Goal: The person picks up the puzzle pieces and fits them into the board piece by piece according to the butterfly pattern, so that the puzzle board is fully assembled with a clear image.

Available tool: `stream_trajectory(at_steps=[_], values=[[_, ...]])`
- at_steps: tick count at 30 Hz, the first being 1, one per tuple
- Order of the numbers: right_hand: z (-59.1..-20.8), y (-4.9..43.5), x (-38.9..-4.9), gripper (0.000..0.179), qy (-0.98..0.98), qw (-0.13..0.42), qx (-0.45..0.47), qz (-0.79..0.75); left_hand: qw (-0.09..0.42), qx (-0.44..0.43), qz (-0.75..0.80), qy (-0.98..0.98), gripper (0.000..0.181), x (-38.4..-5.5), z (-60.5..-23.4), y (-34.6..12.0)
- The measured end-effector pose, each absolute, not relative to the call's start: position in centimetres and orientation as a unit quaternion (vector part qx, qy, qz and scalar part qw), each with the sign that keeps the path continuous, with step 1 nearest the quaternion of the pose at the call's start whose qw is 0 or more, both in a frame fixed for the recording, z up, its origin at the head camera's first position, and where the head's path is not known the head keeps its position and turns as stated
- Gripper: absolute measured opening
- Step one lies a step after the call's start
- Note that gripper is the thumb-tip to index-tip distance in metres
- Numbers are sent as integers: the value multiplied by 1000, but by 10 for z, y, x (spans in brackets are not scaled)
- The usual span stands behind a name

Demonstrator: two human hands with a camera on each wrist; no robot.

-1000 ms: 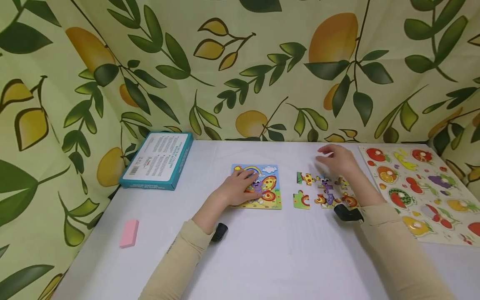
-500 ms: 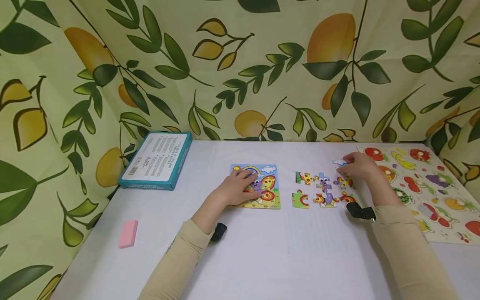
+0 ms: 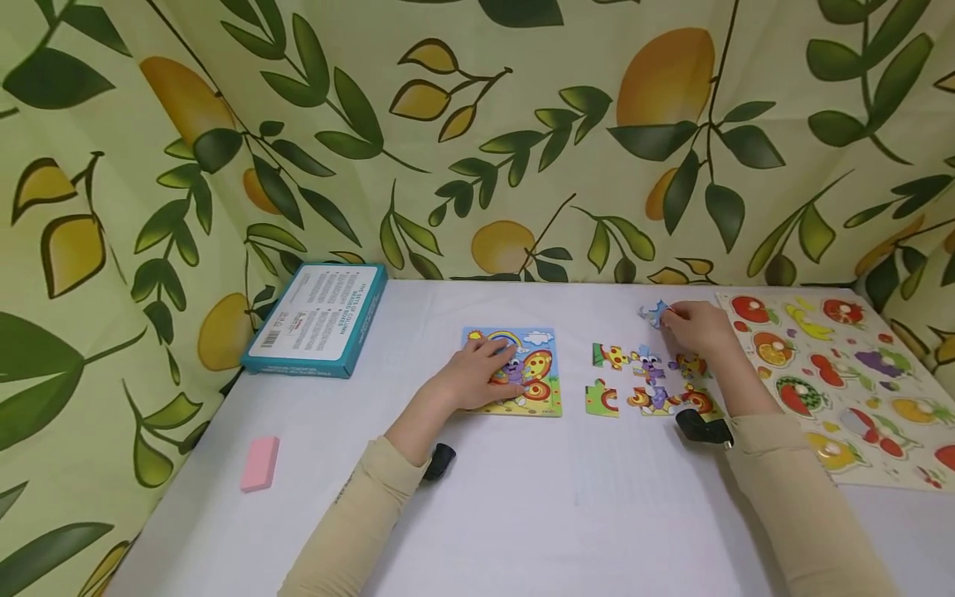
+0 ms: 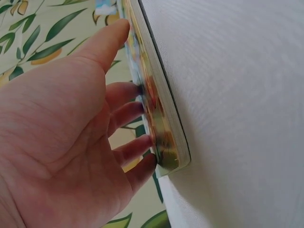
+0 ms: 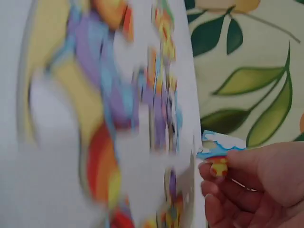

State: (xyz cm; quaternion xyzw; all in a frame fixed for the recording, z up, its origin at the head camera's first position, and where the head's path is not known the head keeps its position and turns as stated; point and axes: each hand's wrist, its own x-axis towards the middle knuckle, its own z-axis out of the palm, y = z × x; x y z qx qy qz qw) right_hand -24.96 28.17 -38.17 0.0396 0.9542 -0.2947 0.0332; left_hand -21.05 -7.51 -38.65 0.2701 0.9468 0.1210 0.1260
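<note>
My left hand rests with spread fingers on a square butterfly puzzle, hiding much of its left half. In the left wrist view, the fingertips touch the printed face of this thick-edged square. Thumb and fingers of my right hand pinch a jigsaw piece printed with blue sky, white cloud and a bit of red and yellow. That piece is held beyond several loose jigsaw pieces, which lie in spaced rows on the white table. My right wrist and its camera partly cover the nearest right-hand ones.
A teal and white box lies at the back left. Nearer on that side is a pink block. A fruit-picture board lies on the right of the white table. Patterned cloth hangs behind.
My right hand moved right, showing the cloud piece in its fingers, then came back left a little with the piece turned. The left hand has stayed on the butterfly puzzle.
</note>
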Motion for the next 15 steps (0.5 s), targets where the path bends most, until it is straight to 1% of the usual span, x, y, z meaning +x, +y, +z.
stream_trajectory(at_steps=[4,10,15], values=[[-376,257,-252,58,913,55,42,-403,126,272,118,947,74,-211,-386,-74],[-369,215,-256,55,844,73,16,-531,133,265,108,949,74,-212,-385,-73],[-378,186,-256,49,829,106,-3,-549,129,269,102,949,72,-211,-385,-72]])
